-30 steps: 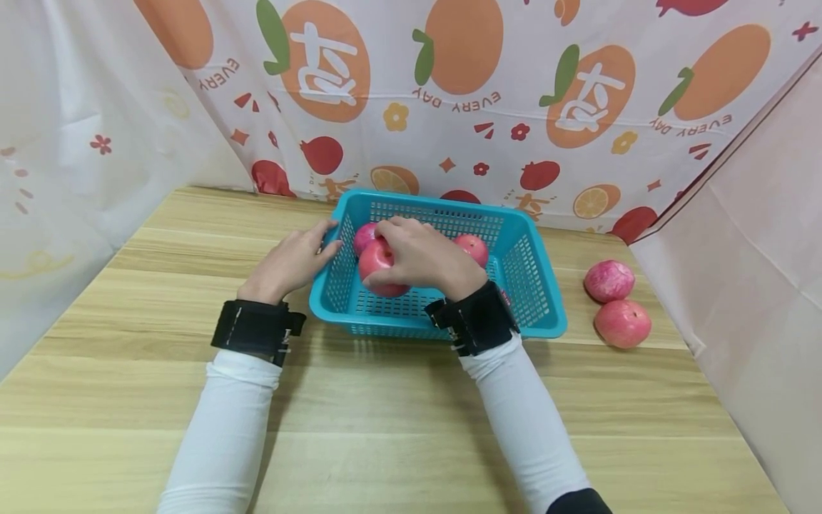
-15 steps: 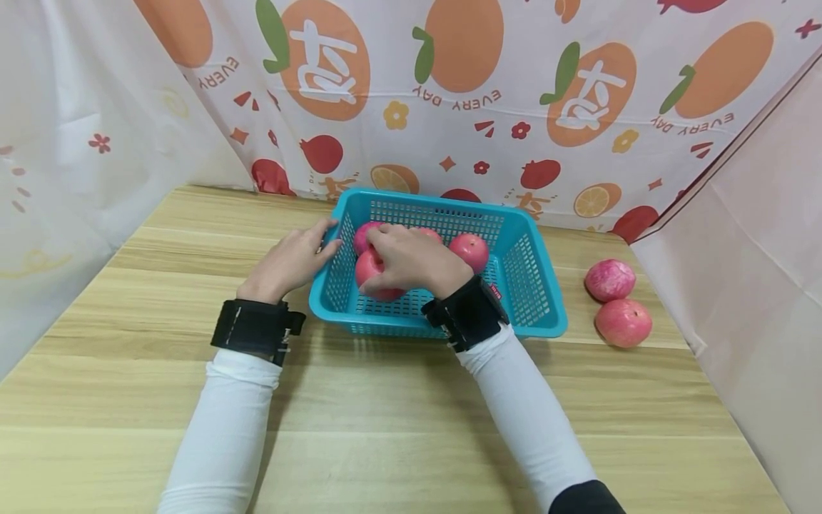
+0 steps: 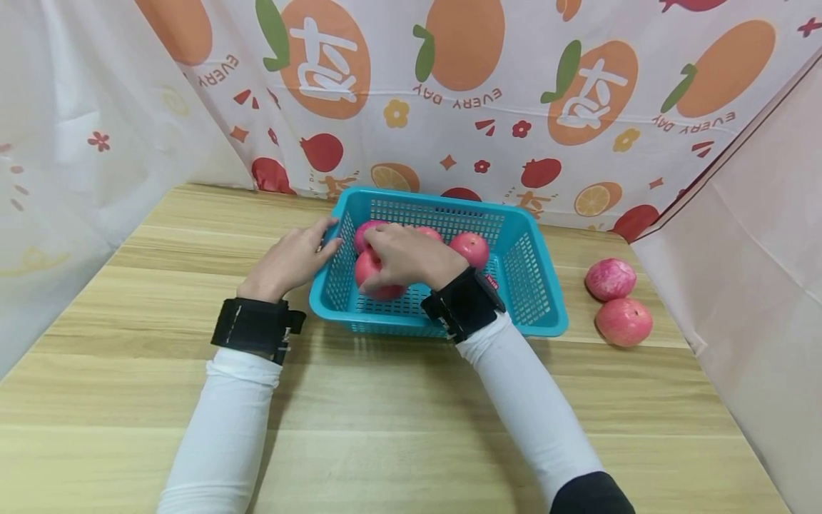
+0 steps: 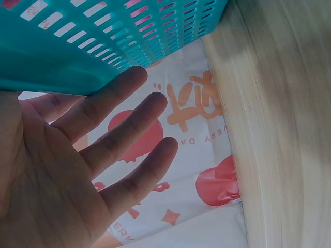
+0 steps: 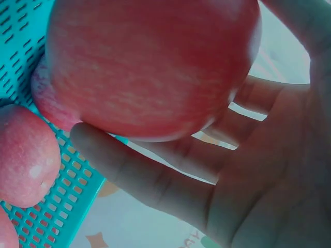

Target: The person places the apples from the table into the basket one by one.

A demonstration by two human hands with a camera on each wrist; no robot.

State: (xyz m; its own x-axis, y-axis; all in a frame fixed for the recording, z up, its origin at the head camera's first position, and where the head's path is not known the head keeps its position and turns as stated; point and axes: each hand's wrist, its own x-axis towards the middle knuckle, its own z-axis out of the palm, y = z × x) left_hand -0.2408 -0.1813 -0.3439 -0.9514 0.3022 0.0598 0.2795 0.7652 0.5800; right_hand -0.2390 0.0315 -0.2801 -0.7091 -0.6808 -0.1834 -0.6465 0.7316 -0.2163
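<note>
My right hand point(image 3: 411, 257) grips a red apple point(image 3: 368, 270) inside the blue plastic basket point(image 3: 379, 319). In the right wrist view the apple point(image 5: 155, 67) fills the upper middle, with fingers curved along its side. My left hand point(image 3: 285, 264) touches the basket's left rim. The left wrist view shows that hand's fingers point(image 4: 129, 124) straight and spread beside the basket's outer wall. A magenta mottled fruit point(image 3: 367, 233) lies behind the held apple, at the basket's left end. Another apple point(image 3: 471, 250) sits near the basket's middle, and one more point(image 3: 429, 233) is partly hidden behind my right hand.
To the right of the basket, a mottled pink fruit point(image 3: 611, 279) and a red apple point(image 3: 623, 322) lie side by side on the wooden table point(image 3: 385, 428). A fruit-printed cloth point(image 3: 449, 143) hangs behind the basket, and pale cloth covers both sides.
My right hand, with the apple, has shifted slightly left and lower in the basket, uncovering part of the apple behind it. My left hand stays at the rim.
</note>
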